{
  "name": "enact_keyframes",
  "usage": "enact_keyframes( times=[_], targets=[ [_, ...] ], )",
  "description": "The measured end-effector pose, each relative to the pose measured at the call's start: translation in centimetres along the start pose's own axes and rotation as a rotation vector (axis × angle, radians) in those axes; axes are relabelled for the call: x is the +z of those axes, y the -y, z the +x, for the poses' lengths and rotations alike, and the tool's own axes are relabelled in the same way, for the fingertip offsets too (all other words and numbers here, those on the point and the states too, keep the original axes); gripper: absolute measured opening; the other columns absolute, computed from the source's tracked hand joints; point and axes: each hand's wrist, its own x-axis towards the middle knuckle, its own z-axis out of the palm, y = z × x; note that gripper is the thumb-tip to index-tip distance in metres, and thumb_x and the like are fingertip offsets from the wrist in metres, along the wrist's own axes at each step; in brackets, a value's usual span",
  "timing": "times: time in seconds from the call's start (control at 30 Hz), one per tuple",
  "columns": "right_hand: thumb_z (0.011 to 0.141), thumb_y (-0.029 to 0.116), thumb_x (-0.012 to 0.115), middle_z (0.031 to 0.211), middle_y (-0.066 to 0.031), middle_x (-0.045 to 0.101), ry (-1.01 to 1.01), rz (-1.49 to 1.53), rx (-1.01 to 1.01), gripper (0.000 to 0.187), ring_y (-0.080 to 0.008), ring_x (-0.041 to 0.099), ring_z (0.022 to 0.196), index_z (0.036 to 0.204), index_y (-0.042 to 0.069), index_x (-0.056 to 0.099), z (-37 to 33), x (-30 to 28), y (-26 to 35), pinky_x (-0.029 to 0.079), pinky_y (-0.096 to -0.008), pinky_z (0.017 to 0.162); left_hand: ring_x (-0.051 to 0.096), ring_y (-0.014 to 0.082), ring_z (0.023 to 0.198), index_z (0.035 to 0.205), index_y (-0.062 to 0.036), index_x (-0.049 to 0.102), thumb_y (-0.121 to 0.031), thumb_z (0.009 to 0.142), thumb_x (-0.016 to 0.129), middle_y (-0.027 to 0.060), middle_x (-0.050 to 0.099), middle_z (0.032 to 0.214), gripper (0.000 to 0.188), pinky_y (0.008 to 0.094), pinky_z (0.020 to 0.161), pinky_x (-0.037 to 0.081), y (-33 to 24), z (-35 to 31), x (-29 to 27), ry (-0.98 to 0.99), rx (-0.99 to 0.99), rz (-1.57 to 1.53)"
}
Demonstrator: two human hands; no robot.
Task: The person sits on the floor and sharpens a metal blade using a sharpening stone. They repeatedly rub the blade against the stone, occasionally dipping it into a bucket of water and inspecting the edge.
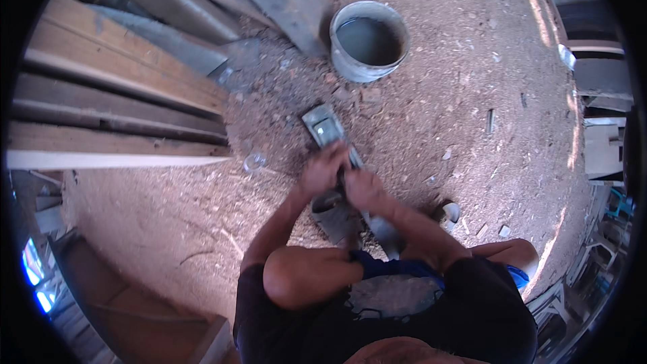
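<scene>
While bent over the narrow grey board (328,128) on the dirt ground (438,94) near a round bucket (360,73) of grey liquid (367,39), has left hand (321,172) and right hand (362,189) curled close together across the board's middle, too blurred to tell anything pinched.

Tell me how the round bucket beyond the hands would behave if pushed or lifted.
The bucket is probably heavy for its size, as it holds what looks like greyish liquid. That would likely slosh, its top being open. Pushed, it may drag or catch on the rough, littered ground.
</scene>
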Motion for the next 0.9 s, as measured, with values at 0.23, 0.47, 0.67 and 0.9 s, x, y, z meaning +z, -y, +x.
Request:
enact_keyframes(
  times=[0.23,0.47,0.67,0.9],
  targets=[
    [0.094,0.014,0.053,0.103,-0.0248,0.073,0.265,0.237,0.104,0.031,-0.0436,0.072,0.100,0.121,0.004,0.064,4.1,-9.8,1.9,0.059,-0.0514,0.087,0.066,0.0386,0.119,0.138,-0.0044,0.058,-0.007,0.078,0.079,0.0210,0.064,0.132,0.063,0.0446,0.097,0.058,1.1,3.9,-4.5,0.241,-0.261,-0.173],
    [0.097,0.012,0.048,0.105,-0.0297,0.071,0.227,0.149,0.169,0.054,-0.0441,0.073,0.097,0.145,-0.010,0.040,-0.8,-3.1,2.1,0.059,-0.0523,0.086,0.061,0.0384,0.129,0.136,-0.0055,0.060,0.003,0.080,0.068,0.0207,0.065,0.133,0.058,0.0436,0.108,0.054,-1.0,-1.3,0.7,-0.039,0.029,0.008],
    [0.097,0.014,0.052,0.101,-0.0246,0.073,0.273,0.146,0.119,0.036,-0.0399,0.074,0.094,0.128,-0.003,0.056,6.2,-12.2,2.3,0.061,-0.0490,0.082,0.066,0.0370,0.120,0.137,-0.0062,0.059,0.004,0.081,0.067,0.0212,0.067,0.128,0.057,0.0429,0.095,0.060,-0.3,7.6,-8.3,0.207,-0.215,-0.060],
    [0.094,0.013,0.053,0.107,-0.0268,0.072,0.336,0.147,0.163,0.033,-0.0426,0.073,0.097,0.124,0.000,0.060,-3.2,-2.2,1.3,0.059,-0.0519,0.088,0.060,0.0336,0.130,0.132,-0.0043,0.062,-0.007,0.082,0.074,0.0176,0.065,0.132,0.051,0.0412,0.105,0.055,-3.6,-4.3,2.7,-0.004,0.096,0.097]
  ],
)
